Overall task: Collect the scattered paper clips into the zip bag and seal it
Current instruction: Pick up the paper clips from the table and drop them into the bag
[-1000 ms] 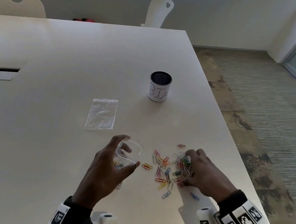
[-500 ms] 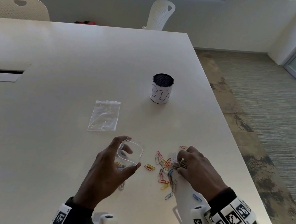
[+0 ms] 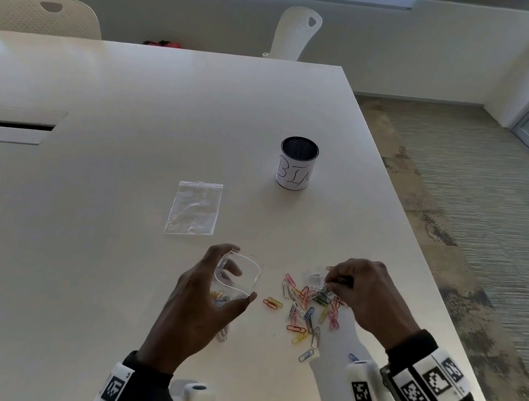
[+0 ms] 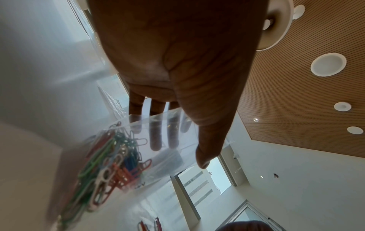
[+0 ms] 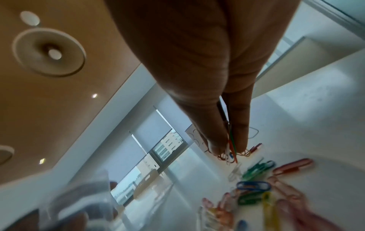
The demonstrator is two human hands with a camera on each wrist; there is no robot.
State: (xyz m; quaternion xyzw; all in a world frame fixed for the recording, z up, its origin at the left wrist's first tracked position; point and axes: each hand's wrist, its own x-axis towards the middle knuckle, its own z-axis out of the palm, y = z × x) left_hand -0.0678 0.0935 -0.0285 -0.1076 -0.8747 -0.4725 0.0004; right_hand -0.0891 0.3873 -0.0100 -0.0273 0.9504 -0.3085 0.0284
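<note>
The left hand (image 3: 197,307) holds an open zip bag (image 3: 238,273) above the table (image 3: 95,243), fingers on its far wall and thumb on the near one, so the mouth gapes; the left wrist view shows a bunch of coloured paper clips (image 4: 104,164) already lying in the bottom of it. The right hand (image 3: 367,296) is just to the right, raised a little off the table, its thumb and fingertips (image 5: 241,137) pinched together on a few clips (an orange and a green one show between them in the right wrist view). Below and left of that hand the loose clips (image 3: 307,304) lie scattered on the table, a couple more near the front edge. Farther back, a second clear bag (image 3: 195,209) lies flat and apart from the hands, and behind it to the right stands a dark mesh cup (image 3: 297,163) with a white label. Two pale chairs (image 3: 43,14) stand at the far side.
</note>
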